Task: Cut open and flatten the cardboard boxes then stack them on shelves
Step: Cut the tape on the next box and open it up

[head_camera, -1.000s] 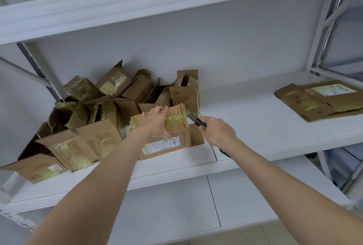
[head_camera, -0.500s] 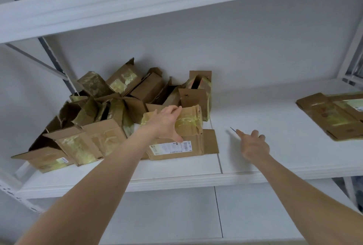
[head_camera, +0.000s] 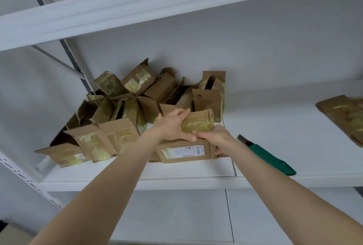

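Hands (head_camera: 173,127) (head_camera: 216,136) seemingly grip box (head_camera: 186,150) on white shelf (head_camera: 275,127).

Looks like a storeroom we're standing in: white metal shelves (head_camera: 275,127) on slotted uprights (head_camera: 25,178), a bare wall (head_camera: 235,48) behind, a heap of taped cardboard boxes (head_camera: 137,97) with shipping labels (head_camera: 182,150), a green box cutter (head_camera: 271,158) lying alongside.

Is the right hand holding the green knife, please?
No, the knife lies on the shelf beside the right hand, which grips the box.
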`<state>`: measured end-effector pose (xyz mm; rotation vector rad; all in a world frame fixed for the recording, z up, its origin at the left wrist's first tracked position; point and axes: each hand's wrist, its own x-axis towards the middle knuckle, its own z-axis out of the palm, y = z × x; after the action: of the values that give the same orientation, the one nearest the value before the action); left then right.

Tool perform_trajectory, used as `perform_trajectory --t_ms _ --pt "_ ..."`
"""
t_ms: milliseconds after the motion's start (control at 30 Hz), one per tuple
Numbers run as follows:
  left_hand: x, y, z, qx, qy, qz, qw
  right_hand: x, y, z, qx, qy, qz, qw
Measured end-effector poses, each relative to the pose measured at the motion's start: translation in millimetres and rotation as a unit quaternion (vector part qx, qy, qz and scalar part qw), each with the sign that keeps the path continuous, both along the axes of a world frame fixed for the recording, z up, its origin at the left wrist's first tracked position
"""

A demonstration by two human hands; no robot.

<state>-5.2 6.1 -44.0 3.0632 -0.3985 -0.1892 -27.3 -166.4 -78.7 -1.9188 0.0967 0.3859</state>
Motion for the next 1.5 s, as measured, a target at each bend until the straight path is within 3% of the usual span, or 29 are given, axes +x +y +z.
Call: perform_trajectory --t_ms 200,500,733,900,1100,1233,1300,1400,1500 --pt "11 49 -14 -0.082 -0.023 0.071 0.994 1 7 -4 0.008 0.008 -0.049 0.999" --pt "10 10 -1 0.087 -0.110 -0.058 0.988 -4 16 -2 -0.095 -0.012 -0.107 0.990" --pt "4 -14 3 0.162 -0.195 -0.098 0.962 -8 20 -4 -0.144 -0.030 -0.120 0.982" --pt "5 -20 16 0.172 -0.199 -0.126 0.957 -9 20 -3 -0.157 -0.036 -0.120 0.980" --pt "13 16 43 -0.009 -0.147 -0.025 0.989 -14 18 -7 -0.183 -0.047 -0.090 0.978" --pt "15 54 43 -0.167 -0.115 0.126 0.971 -14 14 -7 -0.159 -0.048 -0.082 0.983" --pt "6 66 33 -0.328 -0.089 0.203 0.918 -13 13 -9 -0.149 -0.047 -0.081 0.984" --pt "-11 67 15 -0.539 -0.045 0.299 0.786 -12 9 -6 -0.126 -0.027 -0.070 0.989" --pt "-17 63 8 -0.588 -0.048 0.308 0.746 -8 4 3 -0.085 -0.022 -0.057 0.994"
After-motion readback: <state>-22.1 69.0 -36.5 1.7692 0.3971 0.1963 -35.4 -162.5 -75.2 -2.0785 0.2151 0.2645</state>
